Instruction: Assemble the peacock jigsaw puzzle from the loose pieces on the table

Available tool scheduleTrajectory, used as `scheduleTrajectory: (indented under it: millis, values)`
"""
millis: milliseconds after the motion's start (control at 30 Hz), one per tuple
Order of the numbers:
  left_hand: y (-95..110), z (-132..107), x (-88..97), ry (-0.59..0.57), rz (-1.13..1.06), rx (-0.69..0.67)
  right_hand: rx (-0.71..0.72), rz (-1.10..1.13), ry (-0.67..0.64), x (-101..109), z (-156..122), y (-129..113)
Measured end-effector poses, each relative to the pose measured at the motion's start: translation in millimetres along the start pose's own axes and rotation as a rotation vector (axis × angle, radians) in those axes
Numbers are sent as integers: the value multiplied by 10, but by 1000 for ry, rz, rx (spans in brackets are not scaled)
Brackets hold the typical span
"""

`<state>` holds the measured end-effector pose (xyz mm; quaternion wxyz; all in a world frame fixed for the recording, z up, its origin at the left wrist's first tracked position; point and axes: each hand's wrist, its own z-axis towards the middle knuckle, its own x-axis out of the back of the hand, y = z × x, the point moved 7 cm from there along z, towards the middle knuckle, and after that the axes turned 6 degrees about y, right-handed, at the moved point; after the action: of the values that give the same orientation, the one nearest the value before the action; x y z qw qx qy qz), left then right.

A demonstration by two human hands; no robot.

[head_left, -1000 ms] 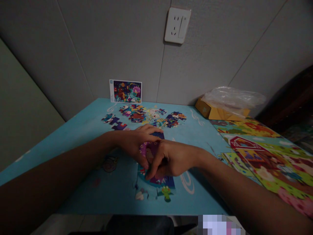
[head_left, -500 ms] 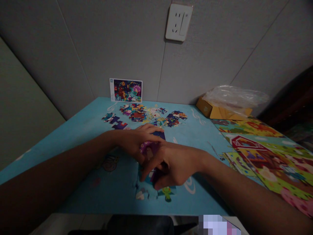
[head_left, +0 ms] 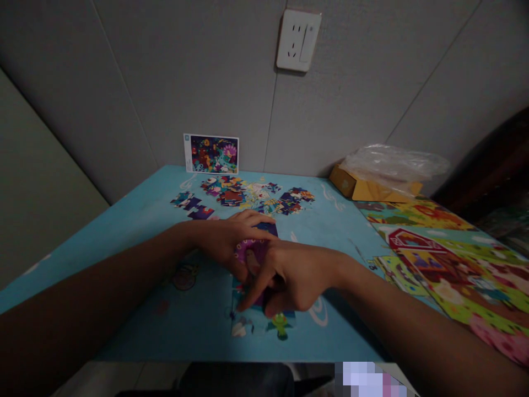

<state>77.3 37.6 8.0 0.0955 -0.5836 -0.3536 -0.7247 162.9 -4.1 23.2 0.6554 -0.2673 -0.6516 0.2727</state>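
A partly joined jigsaw puzzle [head_left: 242, 326] lies on the table before me. A purple peacock-like figure, a small green frog and a pale shape show on it. My left hand [head_left: 233, 237] rests flat across its upper part, fingers stretched out. Over the lower part is my right hand [head_left: 295, 275], its index finger pointing down to the surface and its thumb apart from it. The other right fingers are curled. Both hands hide much of the joined pieces, and I cannot tell whether a loose piece is under the right fingertips.
Loose puzzle pieces [head_left: 231, 196] lie in heaps towards the back of the blue table [head_left: 144, 220]. A picture card [head_left: 212, 154] leans on the wall. At right are a yellow box [head_left: 374, 187] with a plastic bag [head_left: 392, 160] and a colourful farm picture [head_left: 454, 264].
My right index fingertip and thumb have shifted slightly. The puzzle's lower left part has slid a little to the right. My left hand stays in place.
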Motion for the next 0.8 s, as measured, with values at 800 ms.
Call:
scheduleTrajectory:
  millis: [800]
  values:
    - [5,19,-6,4,33,-7,98,8,198,11,30,-11]
